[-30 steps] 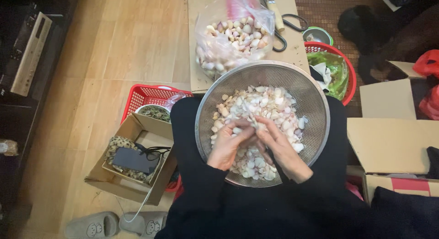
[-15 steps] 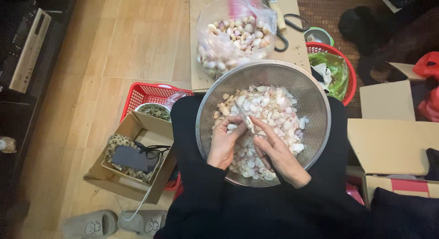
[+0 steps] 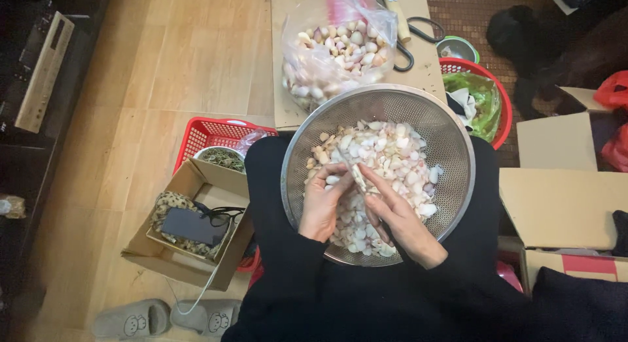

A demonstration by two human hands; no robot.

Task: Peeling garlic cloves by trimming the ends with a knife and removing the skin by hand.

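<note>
I see long black sleeves reaching both wrists, black clothing over the lap, and bare, ringless hands.

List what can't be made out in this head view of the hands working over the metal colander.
- Head view: what the left hand and right hand pinch is too small; a thin blade or peel.
- Cloves deep in the colander: hidden under both hands.
- Scissors: blades hidden by the plastic bag.
- Cardboard box: cut off by right edge.

A light wooden floor carries a red basket, an open cardboard box and grey slippers. A low wooden desk holds a clear bag of garlic cloves and scissors.
</note>
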